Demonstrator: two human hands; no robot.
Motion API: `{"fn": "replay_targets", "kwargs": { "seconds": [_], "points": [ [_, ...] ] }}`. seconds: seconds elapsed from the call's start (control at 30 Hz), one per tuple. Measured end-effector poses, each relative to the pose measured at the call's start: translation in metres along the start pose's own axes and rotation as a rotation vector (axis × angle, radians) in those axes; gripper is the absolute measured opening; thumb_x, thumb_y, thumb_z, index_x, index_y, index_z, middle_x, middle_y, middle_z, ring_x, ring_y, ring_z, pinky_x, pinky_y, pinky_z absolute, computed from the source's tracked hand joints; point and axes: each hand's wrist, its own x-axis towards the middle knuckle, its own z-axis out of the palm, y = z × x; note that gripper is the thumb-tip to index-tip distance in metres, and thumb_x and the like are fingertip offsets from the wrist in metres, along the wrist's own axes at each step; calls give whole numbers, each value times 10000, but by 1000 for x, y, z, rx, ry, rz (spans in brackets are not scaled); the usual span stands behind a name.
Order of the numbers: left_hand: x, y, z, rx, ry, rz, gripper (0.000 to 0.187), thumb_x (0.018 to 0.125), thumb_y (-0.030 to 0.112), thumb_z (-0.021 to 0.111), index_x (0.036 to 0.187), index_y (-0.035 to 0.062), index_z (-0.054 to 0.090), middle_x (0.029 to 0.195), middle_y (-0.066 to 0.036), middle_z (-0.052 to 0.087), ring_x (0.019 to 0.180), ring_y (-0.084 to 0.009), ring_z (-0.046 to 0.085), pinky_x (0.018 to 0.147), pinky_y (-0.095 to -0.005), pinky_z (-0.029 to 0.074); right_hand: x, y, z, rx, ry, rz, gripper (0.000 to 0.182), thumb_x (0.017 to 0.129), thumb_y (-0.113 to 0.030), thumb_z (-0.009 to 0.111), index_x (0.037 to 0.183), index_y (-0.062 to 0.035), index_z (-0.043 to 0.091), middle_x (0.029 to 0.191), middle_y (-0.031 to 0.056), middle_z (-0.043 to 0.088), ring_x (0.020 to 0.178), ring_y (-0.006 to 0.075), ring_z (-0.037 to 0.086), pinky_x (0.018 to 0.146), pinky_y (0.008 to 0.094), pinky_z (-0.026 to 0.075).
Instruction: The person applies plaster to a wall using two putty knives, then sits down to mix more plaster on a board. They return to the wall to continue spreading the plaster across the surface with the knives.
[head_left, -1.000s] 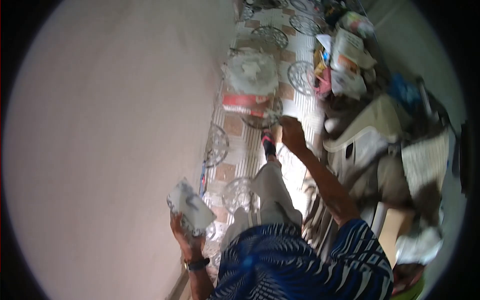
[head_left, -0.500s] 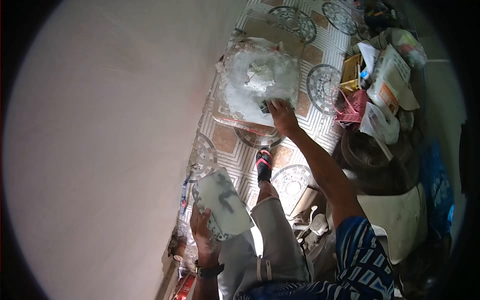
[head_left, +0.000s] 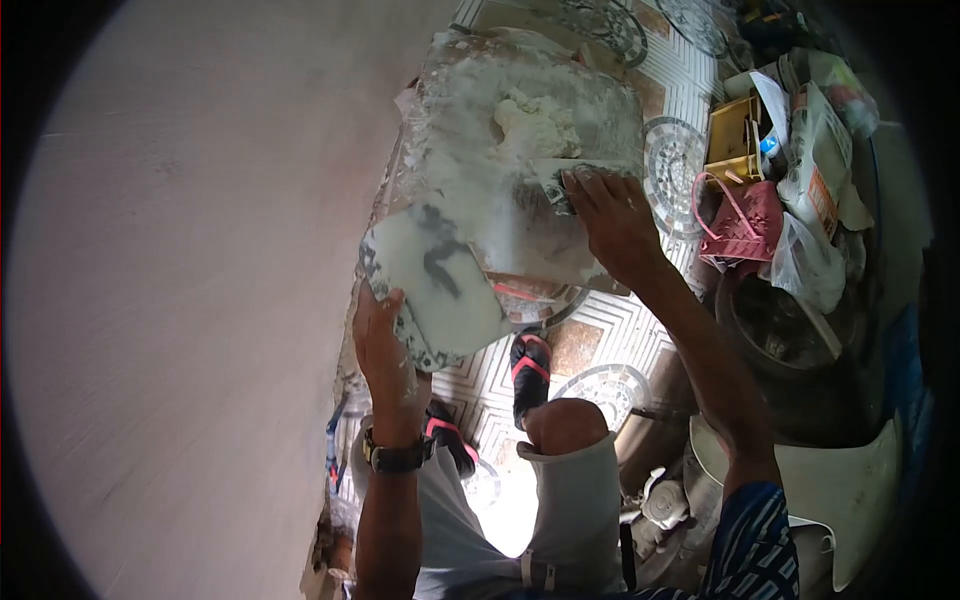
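Note:
My left hand [head_left: 382, 335] is closed on the near left edge of a hawk [head_left: 445, 292], a pale flat board with grey smears on its face and a speckled edge. It is tilted and overlaps the near left corner of a large mixing board [head_left: 450, 130] coated with white plaster film. A lump of wet plaster [head_left: 540, 127] sits toward the middle of that board. My right hand [head_left: 615, 220] is closed around a trowel [head_left: 557, 185] just below the lump. Most of the trowel's handle is hidden under my fingers.
A smooth plastered wall [head_left: 200, 300] runs along the left. To the right are a pink basket [head_left: 742, 222], a yellow box [head_left: 733, 140], plastic bags [head_left: 805, 260] and a dark round tub [head_left: 775, 330]. My sandalled foot [head_left: 530, 375] stands on the patterned tile floor [head_left: 585, 385].
The hawk and my left hand have moved forward, up to the mixing board. I am closer to the board, and the trowel has shifted to just below the plaster lump.

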Motion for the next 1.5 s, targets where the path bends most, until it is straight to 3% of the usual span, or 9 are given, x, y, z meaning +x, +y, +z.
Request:
{"fn": "replay_targets", "kwargs": {
  "seconds": [0.17, 0.53, 0.73, 0.87, 0.93, 1.1, 1.23, 1.4, 1.5],
  "points": [
    [52, -33, -5, -11, -122, 109, 474, 891, 180, 477, 1318, -21, 445, 1184, -122, 583, 1022, -189, 625, 832, -318, 553, -21, 1, 29, 78, -95, -185, 421, 811, -113, 568, 1217, -3, 552, 1070, 90, 560, 1031, 233, 545, 862, 368, 420],
    [68, -19, -10, -95, -324, 247, 393, 900, 180, 504, 1231, -31, 484, 1101, -113, 606, 956, -181, 652, 809, -307, 558, 9, 2, -7, -75, -83, 28, 240, 772, -78, 585, 1005, -74, 644, 1034, 61, 603, 1024, 230, 576, 828, 379, 474],
    [82, -25, -26, -174, -338, 195, 329, 904, 166, 512, 1187, -3, 508, 1083, -89, 614, 968, -173, 644, 817, -304, 543, 5, -14, -1, -87, -323, -123, 234, 786, -96, 574, 1000, -83, 668, 1067, 80, 620, 1005, 238, 601, 773, 377, 505],
    [95, -28, -36, -170, -338, 198, 330, 899, 168, 512, 1184, 1, 523, 1085, -78, 614, 976, -175, 636, 811, -305, 536, 21, -8, 19, -210, -107, -8, 219, 792, -112, 572, 985, -90, 672, 1032, 97, 631, 1014, 245, 609, 766, 394, 522],
    [91, -26, -38, -169, -280, 152, 334, 898, 170, 510, 1185, 0, 528, 1084, -77, 614, 970, -176, 635, 816, -308, 531, 7, -29, 42, -219, -260, -161, 202, 779, -104, 586, 958, -79, 677, 1015, 113, 642, 992, 257, 625, 774, 422, 522],
    [81, -10, -40, -220, -353, 138, 343, 895, 175, 505, 1192, 7, 533, 1074, -74, 616, 948, -176, 635, 822, -310, 524, 29, -17, -38, -108, -273, -23, 224, 763, -106, 614, 975, -62, 667, 1049, 126, 649, 996, 276, 631, 780, 426, 515],
    [72, -5, -46, -286, -365, 159, 313, 891, 177, 507, 1163, 26, 545, 1047, -65, 618, 919, -173, 642, 777, -306, 537, 20, -44, 41, -197, -230, -97, 251, 758, -138, 619, 982, -29, 648, 892, 160, 669, 839, 305, 670, 704, 424, 528],
    [69, 6, -58, -278, -390, 168, 278, 890, 171, 505, 1125, 31, 551, 1028, -59, 619, 901, -167, 644, 754, -311, 543, 37, -31, -31, -160, -275, -56, 237, 766, -115, 597, 985, -41, 650, 1068, 117, 643, 932, 284, 648, 735, 427, 522],
    [71, 6, -59, -291, -355, 143, 276, 889, 168, 507, 1119, 23, 553, 1031, -64, 621, 908, -168, 642, 769, -312, 538, 33, -38, 27, -258, -205, -40, 229, 800, -103, 542, 990, -42, 657, 1033, 114, 647, 943, 294, 641, 752, 425, 522]
  ]
}}
